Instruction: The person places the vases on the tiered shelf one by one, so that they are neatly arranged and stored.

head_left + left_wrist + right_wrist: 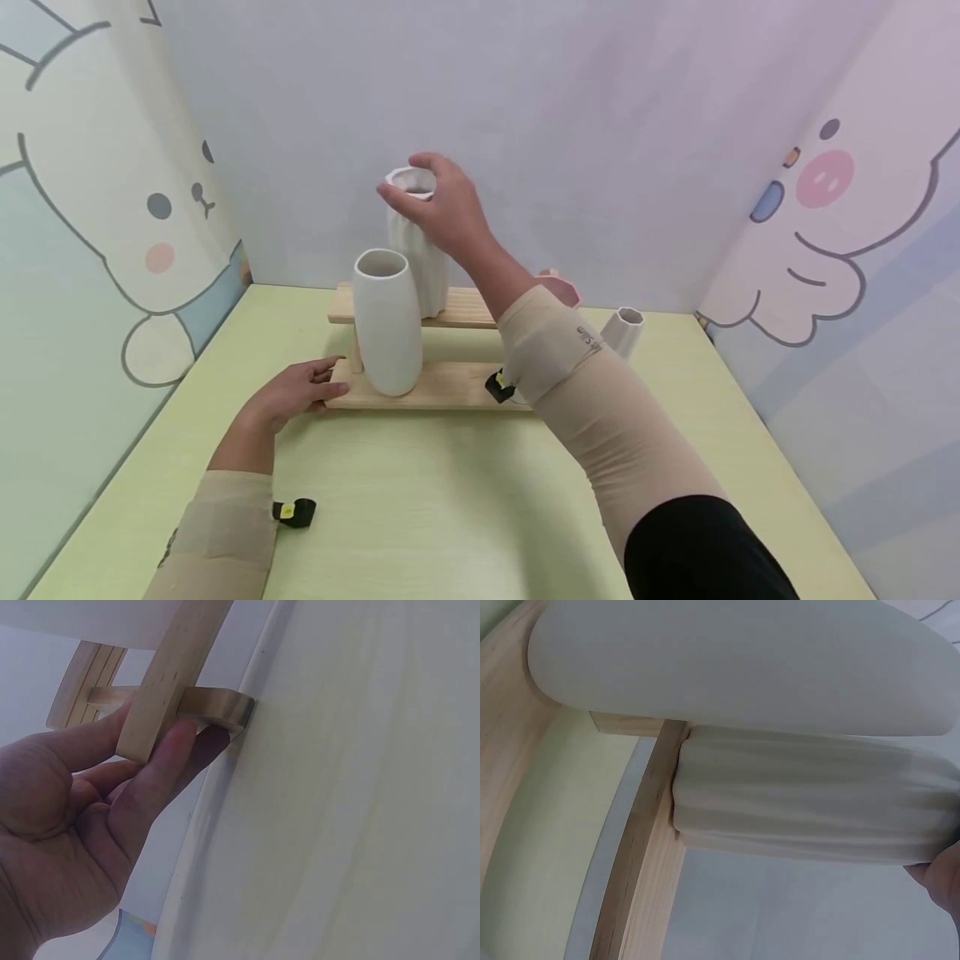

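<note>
A two-tier wooden stand (457,390) sits on the table, partly hidden behind the right arm. On its upper board, a tall white ribbed vase (425,271) stands upright, and my right hand (453,208) grips it near the rim from above. The right wrist view shows the base of this ribbed vase (802,795) against the board. In front, a smooth white vase (387,333) stands upright on the lower board, untouched by either hand. My left hand (296,390) pinches the left end of the lower board (169,682) between thumb and fingers.
A small white vase (625,330) stands at the right, partly behind the right sleeve. Something pink (562,290) shows above the right forearm, mostly covered. Behind the pale yellow table (390,500) rises a plain wall (480,100), with cartoon-printed walls on both sides.
</note>
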A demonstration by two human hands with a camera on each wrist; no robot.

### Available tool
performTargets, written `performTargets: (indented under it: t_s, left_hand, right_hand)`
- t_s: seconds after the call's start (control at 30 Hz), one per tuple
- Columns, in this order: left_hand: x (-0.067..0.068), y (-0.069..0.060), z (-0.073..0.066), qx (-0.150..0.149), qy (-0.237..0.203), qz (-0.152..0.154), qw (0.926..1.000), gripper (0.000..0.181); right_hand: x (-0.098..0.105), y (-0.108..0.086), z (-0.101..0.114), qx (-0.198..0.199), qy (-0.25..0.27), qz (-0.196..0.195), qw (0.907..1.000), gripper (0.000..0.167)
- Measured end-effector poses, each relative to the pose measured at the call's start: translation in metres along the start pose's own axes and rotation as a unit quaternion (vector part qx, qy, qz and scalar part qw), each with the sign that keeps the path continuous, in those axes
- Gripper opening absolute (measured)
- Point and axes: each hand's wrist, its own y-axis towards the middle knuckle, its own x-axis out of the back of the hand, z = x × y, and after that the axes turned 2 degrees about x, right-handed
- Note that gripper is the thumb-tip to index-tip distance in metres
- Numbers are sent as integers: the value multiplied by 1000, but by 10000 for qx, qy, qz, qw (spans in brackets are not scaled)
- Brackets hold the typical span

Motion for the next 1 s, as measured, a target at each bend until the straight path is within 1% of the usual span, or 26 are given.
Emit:
performTargets:
  t_s: [0.17,0.4,0.5,0.67,0.8,1.0]
  left_hand:
    - [-1,-1,0,-32,-81,29,10000,86]
    - [-2,-2,-2,-64,-147,60,9999,86]
    - [-3,-3,-1,-71,-215,76,9997,85]
    - [-2,-5,-1,-59,-282,114,9995,84]
    - [-1,-7,-2,-31,-252,95,9996,85]
    - [1,-8,-2,-1,-242,75,9997,85]
  right_hand:
    - [-5,2,1,16,-99,-20,9999,66]
    - [-10,5,3,66,-46,26,10000,66]
    - [-10,6,2,-21,-106,66,9999,67]
    - [-11,7,-2,-215,47,56,9997,67]
    - [-13,7,-2,-150,247,88,9995,67]
    - [-16,7,0,-106,320,2,9994,66]
